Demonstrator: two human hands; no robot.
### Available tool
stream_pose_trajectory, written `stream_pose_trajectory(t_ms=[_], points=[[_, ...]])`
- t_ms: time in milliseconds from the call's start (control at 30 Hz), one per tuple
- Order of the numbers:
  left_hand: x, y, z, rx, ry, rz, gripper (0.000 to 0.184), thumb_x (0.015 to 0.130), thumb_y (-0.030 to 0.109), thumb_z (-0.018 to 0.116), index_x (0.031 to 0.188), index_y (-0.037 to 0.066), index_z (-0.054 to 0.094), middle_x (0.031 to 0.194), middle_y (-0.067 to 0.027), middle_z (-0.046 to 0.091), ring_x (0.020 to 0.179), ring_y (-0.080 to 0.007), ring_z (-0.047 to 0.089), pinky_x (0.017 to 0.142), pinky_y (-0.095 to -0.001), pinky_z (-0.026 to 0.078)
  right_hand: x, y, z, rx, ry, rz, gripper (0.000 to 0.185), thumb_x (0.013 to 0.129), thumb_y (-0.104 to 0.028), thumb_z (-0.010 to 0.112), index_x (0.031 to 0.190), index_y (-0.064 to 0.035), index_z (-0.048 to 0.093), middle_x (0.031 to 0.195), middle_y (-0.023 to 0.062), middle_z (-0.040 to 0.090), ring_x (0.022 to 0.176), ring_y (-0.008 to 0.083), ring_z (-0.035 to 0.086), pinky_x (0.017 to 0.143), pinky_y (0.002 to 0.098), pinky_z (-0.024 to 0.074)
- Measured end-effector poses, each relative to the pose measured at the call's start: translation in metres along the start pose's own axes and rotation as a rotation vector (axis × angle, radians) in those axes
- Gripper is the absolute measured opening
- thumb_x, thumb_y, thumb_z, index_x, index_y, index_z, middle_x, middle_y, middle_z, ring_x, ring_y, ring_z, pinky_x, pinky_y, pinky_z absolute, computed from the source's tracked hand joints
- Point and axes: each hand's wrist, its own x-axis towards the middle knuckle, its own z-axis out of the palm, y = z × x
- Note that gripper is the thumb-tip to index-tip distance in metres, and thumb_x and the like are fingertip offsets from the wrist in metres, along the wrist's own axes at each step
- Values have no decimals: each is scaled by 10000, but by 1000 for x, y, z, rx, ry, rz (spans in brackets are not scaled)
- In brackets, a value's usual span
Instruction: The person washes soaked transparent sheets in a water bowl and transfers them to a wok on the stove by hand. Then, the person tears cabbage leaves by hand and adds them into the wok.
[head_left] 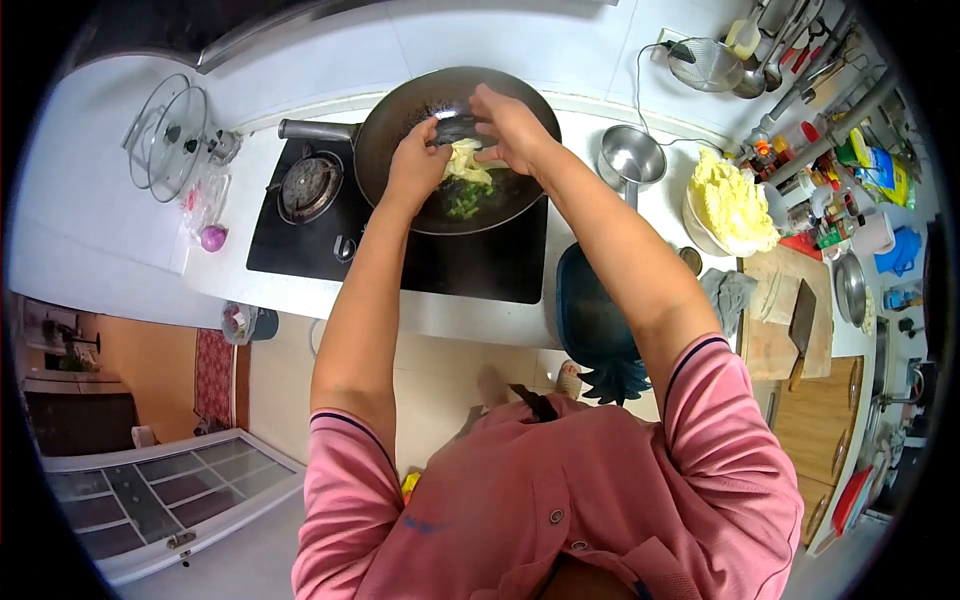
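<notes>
Both hands are over a large dark wok [385, 140] on the stove. My left hand [416, 166] is at the wok's left side, thumb and fingers apart. Across from it, my right hand [512, 130] is open with its fingers spread and slightly bent. Pale yellow cabbage leaves [464, 163] lie between and below the fingertips; whether a fingertip touches them I cannot tell. Chopped green pieces [464, 200] sit in the wok nearer to me. The wok's handle [318, 130] points left.
The black stove top [480, 270] has a bare burner [310, 187] at left. On the right are a small metal pot [632, 155], a bowl heaped with cabbage [730, 205], a blue basin [590, 300], and a cleaver [802, 318] on a cutting board [775, 345]. An onion [213, 238] lies left.
</notes>
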Motion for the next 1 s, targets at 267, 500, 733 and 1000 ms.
stream_pose_trajectory(t_ms=[267, 500, 733, 1000], points=[[-1, 28, 46, -120, 35, 239, 403, 856, 64, 636, 1236, -40, 555, 1153, -164, 646, 991, -180, 640, 871, -283, 490, -19, 4, -53, 86, 145, -202, 227, 922, -168, 600, 1049, 19, 606, 957, 77, 618, 824, 154, 607, 674, 285, 567], [-49, 104, 143, -133, -160, 346, 361, 870, 82, 601, 1224, 14, 577, 1173, -125, 633, 1009, -184, 633, 834, -298, 520, -90, 7, -172, -195, 316, -291, 202, 893, -140, 602, 1030, 7, 625, 945, 55, 648, 815, 135, 628, 670, 259, 532], [-68, 156, 227, -90, -338, 451, 373, 882, 102, 587, 1250, 43, 567, 1203, -142, 615, 1050, -236, 627, 843, -320, 524, -174, 14, -333, -1023, 767, -508, 302, 813, -169, 659, 1050, 18, 642, 988, 187, 657, 848, 280, 645, 767, 354, 520], [-84, 173, 297, -116, -399, 484, 394, 825, 92, 612, 1213, 43, 562, 1081, -160, 602, 972, -288, 591, 823, -387, 481, -207, 7, -389, -1455, 733, -275, 951, 660, -611, 732, 1449, -220, 372, 1424, 247, 379, 1296, 447, 372, 1052, 495, 332]])
